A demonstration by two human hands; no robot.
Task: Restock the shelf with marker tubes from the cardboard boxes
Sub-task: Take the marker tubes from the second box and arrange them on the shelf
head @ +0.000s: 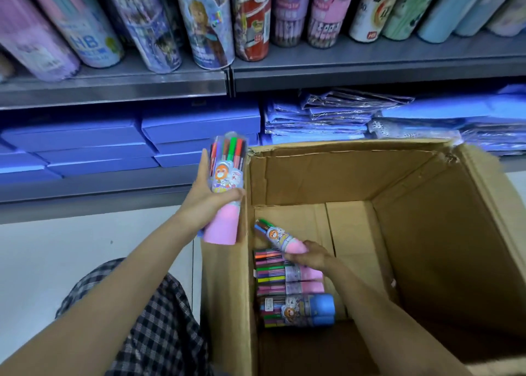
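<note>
Head view, single frame. Left hand (209, 196) held up outside the cardboard box (427, 233), just beside its left wall; grip wrapped around a pink-capped marker tube (226, 188), possibly with a second tube behind it, cannot tell. Tube stands roughly upright, pink cap down, marker tips toward the shelf (113, 91) above. Right hand (311, 254) is down inside the box, fingers curled over the pink end of a second marker tube (277, 237); this tube is tilted, long axis running up-left from the grip, lifted off the stack. Remaining tubes (290, 290) lie flat on the box floor against the left wall, long axes left to right, directly under and toward me from the right hand. Judgement: right hand is nearer the stock; left is nearer the shelf. Blue flat boxes (199, 125) fill the lower shelf level.
</note>
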